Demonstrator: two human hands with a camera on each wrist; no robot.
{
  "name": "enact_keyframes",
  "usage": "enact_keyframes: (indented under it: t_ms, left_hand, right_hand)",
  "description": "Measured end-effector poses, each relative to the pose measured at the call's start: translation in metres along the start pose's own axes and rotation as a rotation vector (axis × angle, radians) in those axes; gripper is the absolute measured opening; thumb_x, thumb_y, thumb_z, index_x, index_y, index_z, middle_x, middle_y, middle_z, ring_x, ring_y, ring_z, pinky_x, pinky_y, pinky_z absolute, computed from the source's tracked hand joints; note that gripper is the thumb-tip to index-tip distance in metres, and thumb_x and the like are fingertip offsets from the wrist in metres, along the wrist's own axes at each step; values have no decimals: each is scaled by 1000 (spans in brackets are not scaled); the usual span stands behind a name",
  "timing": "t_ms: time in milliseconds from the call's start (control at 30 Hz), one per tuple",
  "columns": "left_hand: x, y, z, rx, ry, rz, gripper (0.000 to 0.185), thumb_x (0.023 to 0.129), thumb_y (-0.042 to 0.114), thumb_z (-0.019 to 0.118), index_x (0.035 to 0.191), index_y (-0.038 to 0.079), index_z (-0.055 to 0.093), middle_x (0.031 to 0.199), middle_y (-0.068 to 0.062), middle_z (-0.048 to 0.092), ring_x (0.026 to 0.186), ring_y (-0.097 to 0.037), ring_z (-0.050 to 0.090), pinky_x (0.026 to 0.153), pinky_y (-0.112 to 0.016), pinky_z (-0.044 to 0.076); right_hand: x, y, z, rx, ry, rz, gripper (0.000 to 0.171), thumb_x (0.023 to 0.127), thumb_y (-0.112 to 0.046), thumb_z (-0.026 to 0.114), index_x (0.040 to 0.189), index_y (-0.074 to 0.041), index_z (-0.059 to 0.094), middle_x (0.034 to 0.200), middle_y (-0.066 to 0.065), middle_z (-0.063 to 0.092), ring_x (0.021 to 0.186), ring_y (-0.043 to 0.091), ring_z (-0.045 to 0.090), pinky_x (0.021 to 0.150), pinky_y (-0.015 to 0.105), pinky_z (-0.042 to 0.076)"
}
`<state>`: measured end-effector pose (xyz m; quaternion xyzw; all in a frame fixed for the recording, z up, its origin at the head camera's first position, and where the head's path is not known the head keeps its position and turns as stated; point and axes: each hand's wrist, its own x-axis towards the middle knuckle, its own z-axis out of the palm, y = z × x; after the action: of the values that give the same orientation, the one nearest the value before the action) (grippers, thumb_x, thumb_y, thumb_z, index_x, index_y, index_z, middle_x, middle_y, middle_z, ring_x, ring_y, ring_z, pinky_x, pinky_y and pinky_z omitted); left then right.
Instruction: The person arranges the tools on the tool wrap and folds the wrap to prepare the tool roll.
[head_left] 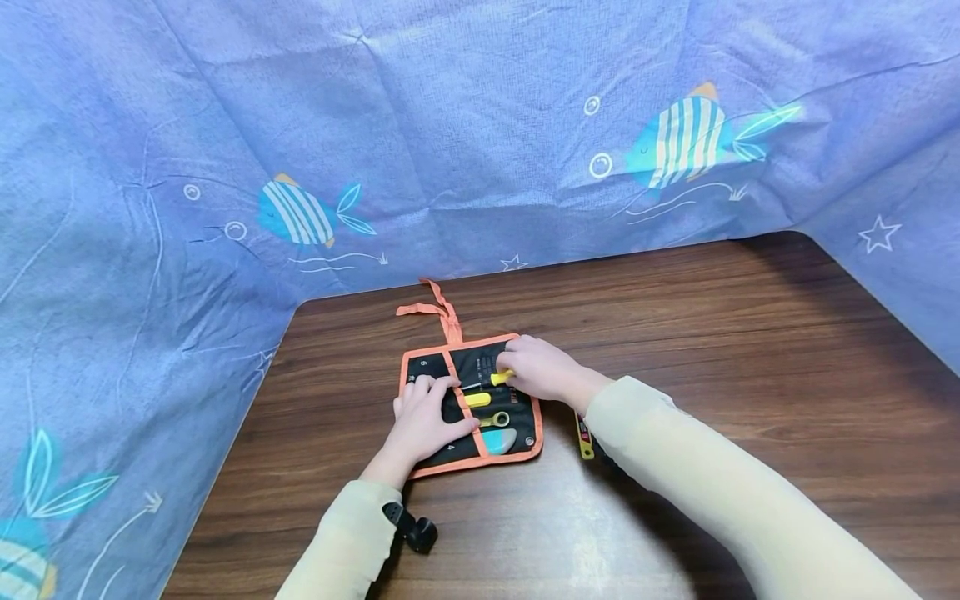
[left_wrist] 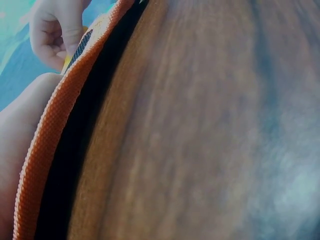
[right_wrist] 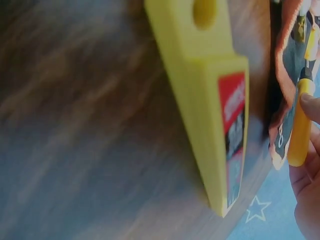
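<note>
Yellow-handled tool point(head_left: 501, 377), pinched by right hand point(head_left: 542, 370), lies crosswise over pouch point(head_left: 471, 406).

Woven cloth pouch point(head_left: 471, 400) — glossy wood table point(head_left: 720, 350).

The dark wooden bench point(head_left: 750, 350) has wide bare room to the right of the black tool pouch with orange edging point(head_left: 468, 450) and in front of it. Just right of the pouch lies a flat yellow plastic tool with a red label point(head_left: 584, 437), under the right sleeve. Behind and left of the pouch, the blue fish-printed cloth point(head_left: 225, 125) closes the way. The pouch's orange strap point(head_left: 438, 310) lies just behind it.
</note>
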<state>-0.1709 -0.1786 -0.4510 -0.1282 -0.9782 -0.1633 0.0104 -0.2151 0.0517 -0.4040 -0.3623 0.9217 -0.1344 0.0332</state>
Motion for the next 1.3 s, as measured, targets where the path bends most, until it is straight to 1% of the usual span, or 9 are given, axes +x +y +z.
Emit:
enact_keyframes:
  t_ms: [267,467,667,800,967,1067,1300]
  left_hand:
    - [-1,0,-1,-7,6,5,67,72,66,64,126,28,54,109,-2,46,99,-24,37,79,-44,29]
    - [-1,-1,0,-10,9,12,68,72,66,64,127,27,54,111,-3,45,100,-24,37,79,-44,28]
    - [-2,-1,-2,-20,14,2,68,72,64,66,128,26,54,113,-4,45,102,-25,37,80,-46,27]
    - [-2,0,-1,-27,18,5,68,72,63,66,128,26,54,113,-5,45,101,-25,37,80,-46,27]
    - [-1,1,0,-29,21,7,72,72,63,66,131,25,51,116,-5,46,105,-26,37,81,-46,29]
    - [-1,0,1,-31,22,8,72,72,64,65,131,25,51,118,-5,46,106,-26,36,82,-46,29]
    - [-1,-3,1,-41,25,11,70,74,63,65,130,24,52,124,-5,46,110,-28,37,84,-48,28]
  right_hand:
    - [10,-6,9,-3,-14,-34,16,90,-22,64,101,-13,69,97,1,63,93,17,57,85,35,45]
    - [3,3,5,17,-23,4,18,87,-24,67,100,-11,67,96,1,61,91,18,56,84,37,44]
    - [-10,18,1,10,-19,19,11,86,-19,68,94,-12,64,90,-1,57,82,17,51,77,36,43]
    - [-12,22,3,44,-20,26,7,86,-14,66,90,-13,61,87,-1,54,78,16,48,73,35,43]
    - [-6,19,4,73,-24,4,6,88,-9,63,88,-13,58,88,-1,54,79,16,49,74,34,44]
    - [-4,16,4,73,-35,2,7,88,-9,63,86,-13,58,84,-1,53,77,16,48,72,33,43]
    - [1,11,4,93,-54,2,4,88,-8,61,85,-10,60,82,0,52,75,15,45,70,31,41]
